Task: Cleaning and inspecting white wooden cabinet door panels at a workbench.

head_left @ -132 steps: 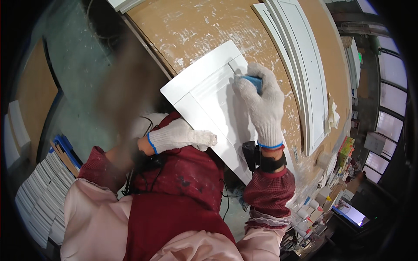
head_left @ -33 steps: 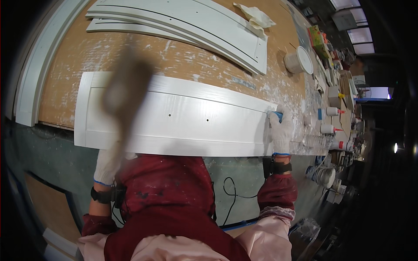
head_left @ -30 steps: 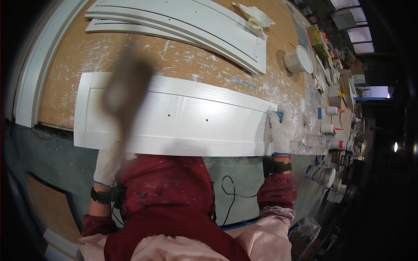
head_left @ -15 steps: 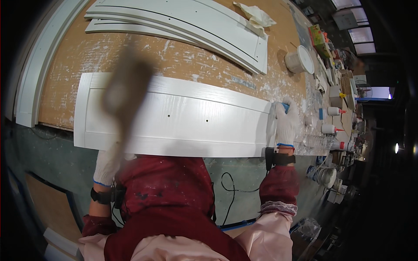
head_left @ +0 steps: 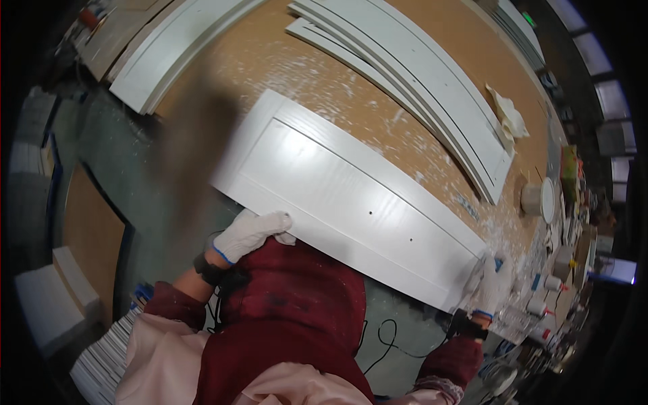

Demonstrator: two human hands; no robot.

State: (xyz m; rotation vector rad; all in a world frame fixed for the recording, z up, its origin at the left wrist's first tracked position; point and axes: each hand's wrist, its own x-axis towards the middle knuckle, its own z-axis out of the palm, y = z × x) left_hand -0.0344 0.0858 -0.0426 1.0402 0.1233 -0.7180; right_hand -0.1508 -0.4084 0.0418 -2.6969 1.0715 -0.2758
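A long white panel (head_left: 337, 196) with a framed border and two small holes lies slantwise at the table's near edge. My left hand (head_left: 246, 235), in a white knit glove, grips the panel's near edge, thumb on top and fingers partly hidden beneath. My right hand (head_left: 494, 287), gloved likewise, is closed at the panel's right end. A small blue piece (head_left: 498, 264) shows at its fingers; what it is cannot be made out. A dark brown blur covers the area left of the panel.
Several white panels (head_left: 432, 88) are stacked farther back on the brown, paint-marked table (head_left: 263, 64), with a crumpled cloth (head_left: 507, 115) on them. A white tub (head_left: 538, 200) and glue bottles (head_left: 555, 283) stand at right. Boards (head_left: 94, 236) lean at lower left.
The view has turned, so the panel and table now slant down to the right. My left hand has come farther right along the near edge, its thumb now over the panel.
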